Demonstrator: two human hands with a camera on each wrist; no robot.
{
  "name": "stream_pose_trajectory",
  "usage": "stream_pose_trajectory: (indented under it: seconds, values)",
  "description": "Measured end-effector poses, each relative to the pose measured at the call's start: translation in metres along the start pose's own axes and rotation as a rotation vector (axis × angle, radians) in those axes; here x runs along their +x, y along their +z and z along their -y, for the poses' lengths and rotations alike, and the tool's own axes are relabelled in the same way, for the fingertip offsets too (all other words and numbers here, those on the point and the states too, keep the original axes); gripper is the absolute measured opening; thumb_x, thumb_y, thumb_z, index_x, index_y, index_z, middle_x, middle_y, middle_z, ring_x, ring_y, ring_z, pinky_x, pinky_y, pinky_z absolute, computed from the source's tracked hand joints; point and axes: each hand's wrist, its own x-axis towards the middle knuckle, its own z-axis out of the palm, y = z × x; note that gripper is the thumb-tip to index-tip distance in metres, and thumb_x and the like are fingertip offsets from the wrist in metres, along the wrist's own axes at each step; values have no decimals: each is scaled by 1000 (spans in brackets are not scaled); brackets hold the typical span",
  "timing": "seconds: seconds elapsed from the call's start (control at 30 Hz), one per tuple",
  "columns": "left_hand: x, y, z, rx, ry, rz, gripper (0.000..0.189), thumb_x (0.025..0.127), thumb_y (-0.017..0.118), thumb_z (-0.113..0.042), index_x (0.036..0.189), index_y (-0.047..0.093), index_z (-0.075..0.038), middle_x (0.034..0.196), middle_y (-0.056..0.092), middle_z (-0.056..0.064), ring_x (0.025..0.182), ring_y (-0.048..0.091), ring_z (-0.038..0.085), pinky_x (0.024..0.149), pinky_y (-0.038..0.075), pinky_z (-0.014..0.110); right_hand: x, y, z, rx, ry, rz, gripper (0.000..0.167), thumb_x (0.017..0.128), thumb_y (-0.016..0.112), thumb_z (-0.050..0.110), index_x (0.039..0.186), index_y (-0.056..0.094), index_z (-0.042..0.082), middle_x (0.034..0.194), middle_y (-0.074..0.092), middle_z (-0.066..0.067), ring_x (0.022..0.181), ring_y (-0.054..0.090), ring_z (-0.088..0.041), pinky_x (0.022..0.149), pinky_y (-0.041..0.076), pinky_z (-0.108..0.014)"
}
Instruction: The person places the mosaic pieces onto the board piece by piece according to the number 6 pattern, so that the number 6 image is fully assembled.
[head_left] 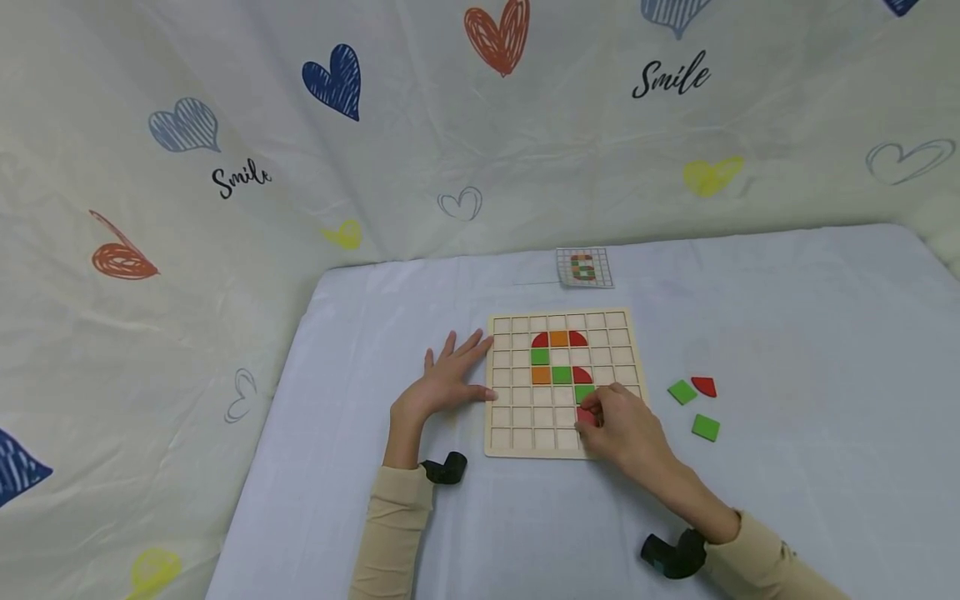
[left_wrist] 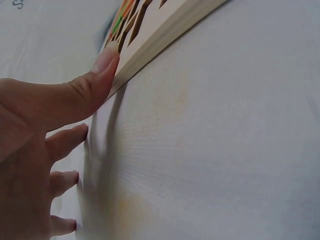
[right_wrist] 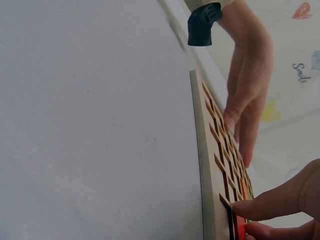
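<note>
A square wooden grid board [head_left: 522, 425] lies on the table, with red, orange and green tiles set in some cells. My right hand [head_left: 628, 429] pinches a red tile [head_left: 585, 416] between thumb and fingers, low over a cell below a green tile [head_left: 583, 394]. The right wrist view shows the same red tile [right_wrist: 240, 227] right at the grid, under the thumb. Along the board's left edge, my left hand [head_left: 442, 379] is spread, its thumb [left_wrist: 102, 67] resting on the rim and its other fingers extended.
Two green squares [head_left: 706, 427] and a red quarter-round tile [head_left: 704, 387] lie right of the board. Behind it is a small pattern card [head_left: 585, 268] showing a coloured figure on a grid. A white cloth [head_left: 810, 350] covers the table; a printed curtain [head_left: 420, 108] hangs behind.
</note>
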Motion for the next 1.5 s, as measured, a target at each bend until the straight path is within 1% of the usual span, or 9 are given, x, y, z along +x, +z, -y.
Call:
stream_pose_trajectory:
  seconds: [0.17, 0.3, 0.47, 0.67, 0.93, 1.1, 1.23, 1.43, 1.5]
  values:
    - [0, -2, -1, 6, -2, 2, 92, 91, 78, -39, 165, 25, -26, 174, 13, -3, 161, -10, 32, 122, -11, 68, -1, -1, 2, -41, -20, -6, 25, 81, 81, 5, 101, 72, -6, 88, 63, -12, 77, 53, -22, 59, 46, -29]
    - [1, -1, -1, 10, -6, 6, 92, 91, 78, -38, 165, 25, -26, 174, 13, -3, 161, -10, 31, 122, -10, 68, -1, -2, 2, -63, -41, -5, 25, 80, 83, 6, 99, 73, -7, 85, 62, -12, 76, 52, -23, 58, 45, -29]
    - [2, -1, 0, 3, -4, 2, 92, 91, 78, -38, 165, 26, -26, 174, 13, -3, 161, -10, 31, 122, -11, 68, 2, -1, -2, -37, -33, 8, 25, 80, 83, 8, 96, 72, -6, 83, 59, -11, 74, 52, -21, 57, 45, -28]
    - [1, -1, 0, 2, -6, 5, 92, 91, 78, -38, 165, 25, -25, 174, 12, -4, 161, -10, 31, 122, -11, 67, 2, 1, -2, -28, -22, -7, 23, 80, 83, 7, 95, 70, -5, 85, 58, -11, 75, 52, -22, 58, 45, -29]
    - [0, -2, 0, 0, -11, -1, 92, 90, 79, -37, 165, 26, -25, 174, 13, -3, 161, -10, 31, 122, -10, 68, -3, 3, 5, -94, -77, -33, 21, 83, 79, 3, 98, 68, -7, 85, 63, -12, 75, 52, -23, 58, 47, -30]
    - [0, 0, 1, -1, -12, 4, 92, 91, 78, -38, 165, 26, -25, 174, 13, -3, 161, -10, 32, 122, -10, 68, -1, 4, 4, 0, -38, 11, 21, 85, 78, 2, 102, 66, -4, 83, 67, -10, 71, 54, -20, 60, 49, -29]
    - [0, 1, 1, 0, -3, 7, 93, 90, 79, -39, 165, 26, -25, 174, 13, -3, 161, -10, 32, 122, -10, 68, 3, 5, -2, 88, -30, 10, 16, 86, 75, 2, 100, 68, -1, 82, 67, -8, 72, 56, -19, 64, 51, -30]
    - [-1, 0, 0, -4, 1, 9, 93, 90, 79, -39, 165, 26, -24, 174, 13, -3, 161, -9, 32, 122, -10, 68, 3, -2, -11, 140, -104, -23, 25, 86, 73, 0, 110, 73, -2, 89, 70, -9, 77, 59, -20, 69, 53, -31]
    - [0, 0, 0, -2, -1, 7, 93, 90, 79, -39, 165, 26, -24, 174, 13, -3, 161, -9, 32, 122, -10, 69, 3, -5, -13, 156, -113, -32, 24, 86, 73, -1, 110, 75, 0, 94, 72, -9, 79, 62, -19, 70, 53, -31]
